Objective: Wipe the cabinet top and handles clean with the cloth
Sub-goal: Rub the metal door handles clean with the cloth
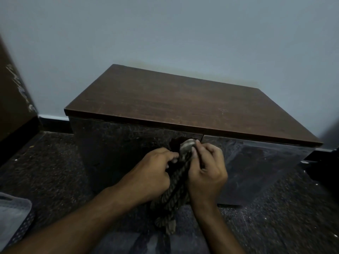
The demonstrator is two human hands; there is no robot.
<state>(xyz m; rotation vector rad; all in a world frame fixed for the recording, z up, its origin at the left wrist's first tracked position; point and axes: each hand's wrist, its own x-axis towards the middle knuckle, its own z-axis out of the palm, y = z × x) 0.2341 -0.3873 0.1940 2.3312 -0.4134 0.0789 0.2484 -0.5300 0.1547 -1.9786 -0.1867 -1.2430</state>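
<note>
Both hands' grip (183, 167) clamped on striped cloth (176, 184), brown cabinet top (183, 101), pale wall (183, 33), dark speckled floor (45, 171).

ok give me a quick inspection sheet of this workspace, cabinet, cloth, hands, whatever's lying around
surface: brown wooden cabinet top bare, faint scuffs; glossy dark doors below show smears.
job's things: striped cloth bunched against the door front near the centre seam; handle not visible, may be under the cloth.
clutter: pale specks on the dark floor; grey fabric item at lower left.
grippers: left hand grips the cloth; right hand pinches its top end.
cables: nothing seen.
surroundings: pale wall behind, dark skirting, brown panel at left.
</note>
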